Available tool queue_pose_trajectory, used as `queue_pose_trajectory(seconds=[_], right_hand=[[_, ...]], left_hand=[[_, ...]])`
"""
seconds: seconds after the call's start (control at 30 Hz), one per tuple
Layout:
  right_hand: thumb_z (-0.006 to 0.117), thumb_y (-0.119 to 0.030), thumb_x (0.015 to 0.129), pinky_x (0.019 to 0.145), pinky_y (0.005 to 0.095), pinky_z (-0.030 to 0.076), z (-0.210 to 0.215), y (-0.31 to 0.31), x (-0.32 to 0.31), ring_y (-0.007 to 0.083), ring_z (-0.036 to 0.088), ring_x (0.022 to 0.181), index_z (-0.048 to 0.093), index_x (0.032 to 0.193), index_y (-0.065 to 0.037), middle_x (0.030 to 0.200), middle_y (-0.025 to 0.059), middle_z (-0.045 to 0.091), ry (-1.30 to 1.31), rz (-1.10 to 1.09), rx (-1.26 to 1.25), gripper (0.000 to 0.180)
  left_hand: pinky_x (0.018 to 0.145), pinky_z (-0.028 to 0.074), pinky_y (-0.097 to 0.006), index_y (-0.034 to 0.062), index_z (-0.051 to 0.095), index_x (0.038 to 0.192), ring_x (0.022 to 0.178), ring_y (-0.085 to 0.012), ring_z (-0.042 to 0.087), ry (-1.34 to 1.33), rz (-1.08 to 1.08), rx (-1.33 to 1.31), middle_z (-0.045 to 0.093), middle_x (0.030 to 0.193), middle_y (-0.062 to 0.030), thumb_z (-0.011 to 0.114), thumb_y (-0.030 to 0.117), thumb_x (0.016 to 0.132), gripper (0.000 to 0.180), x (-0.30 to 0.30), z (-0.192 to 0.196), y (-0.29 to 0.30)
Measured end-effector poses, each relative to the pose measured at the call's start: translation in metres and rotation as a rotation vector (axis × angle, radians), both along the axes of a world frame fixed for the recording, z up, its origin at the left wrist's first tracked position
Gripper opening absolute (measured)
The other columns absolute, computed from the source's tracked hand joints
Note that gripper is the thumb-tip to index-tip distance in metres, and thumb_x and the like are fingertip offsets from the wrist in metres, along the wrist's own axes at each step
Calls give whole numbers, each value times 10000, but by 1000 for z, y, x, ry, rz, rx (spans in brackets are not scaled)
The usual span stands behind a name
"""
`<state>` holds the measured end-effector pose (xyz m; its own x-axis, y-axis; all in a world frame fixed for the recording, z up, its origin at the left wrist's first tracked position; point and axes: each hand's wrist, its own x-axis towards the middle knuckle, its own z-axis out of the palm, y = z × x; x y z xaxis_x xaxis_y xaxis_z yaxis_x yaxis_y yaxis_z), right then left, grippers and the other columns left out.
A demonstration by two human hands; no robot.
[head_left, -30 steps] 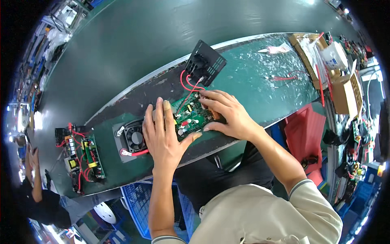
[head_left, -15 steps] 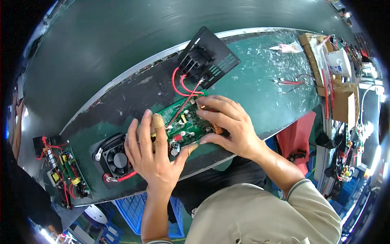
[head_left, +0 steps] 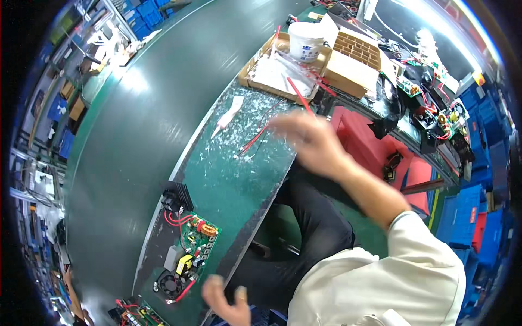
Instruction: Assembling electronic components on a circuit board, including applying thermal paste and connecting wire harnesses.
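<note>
My right hand is over the right part of the green bench, beside a few thin red and black wires. Motion smears its fingers, so a grip cannot be made out. Low in the picture, my left hand is off the bench's near edge, fingers and thumb apart and nothing in them. Away from both hands lies a green circuit board with a copper coil and a yellow transformer. A black fan sits at its near end. Red wires join the board to a black vented panel.
A cardboard tray holds a white bucket and red tubes. On the bench lies a white tube with a pointed tip. Another board assembly is at the lower left. A red chair stands right of the bench.
The view has swung to the right. Both hands have come off the circuit board; the right has gone toward the wires and tray, the left back past the bench edge.
</note>
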<state>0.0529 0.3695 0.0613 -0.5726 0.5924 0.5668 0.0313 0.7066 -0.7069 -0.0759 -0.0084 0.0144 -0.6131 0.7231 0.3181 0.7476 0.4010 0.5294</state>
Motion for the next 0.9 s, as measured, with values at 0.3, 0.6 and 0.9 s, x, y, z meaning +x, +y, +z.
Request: queue_pose_trajectory(seconds=[0.3, 0.6, 0.9], right_hand=[[683, -20, 744, 1074, 493, 375, -33, 117, 63, 408, 380, 1337, 534, 1351, -236, 1567, 151, 179, -764, -24, 591, 662], [611, -176, 951, 796, 347, 510, -20, 132, 33, 248, 655, 905, 639, 1107, 2, 982, 165, 682, 45, -276, -6, 238], [714, -231, 849, 724, 355, 520, -60, 149, 1, 248, 658, 794, 693, 975, -29, 874, 145, 685, 15, -372, -109, 239]], left_hand=[[886, 504, -318, -17, 586, 1225, 1069, -203, 608, -1215, -427, -437, 609, 1197, -119, 651, 61, 862, 377, 88, -55, -65], [851, 493, -446, 151, 393, 1455, 1078, -227, 545, -2580, -243, 860, 510, 1358, -127, 428, 713, 895, 794, 128, -27, 5], [958, 481, -412, -16, 562, 1239, 1114, -271, 595, -1476, -486, 257, 599, 1212, -166, 640, 239, 935, 404, 122, -45, 13]])
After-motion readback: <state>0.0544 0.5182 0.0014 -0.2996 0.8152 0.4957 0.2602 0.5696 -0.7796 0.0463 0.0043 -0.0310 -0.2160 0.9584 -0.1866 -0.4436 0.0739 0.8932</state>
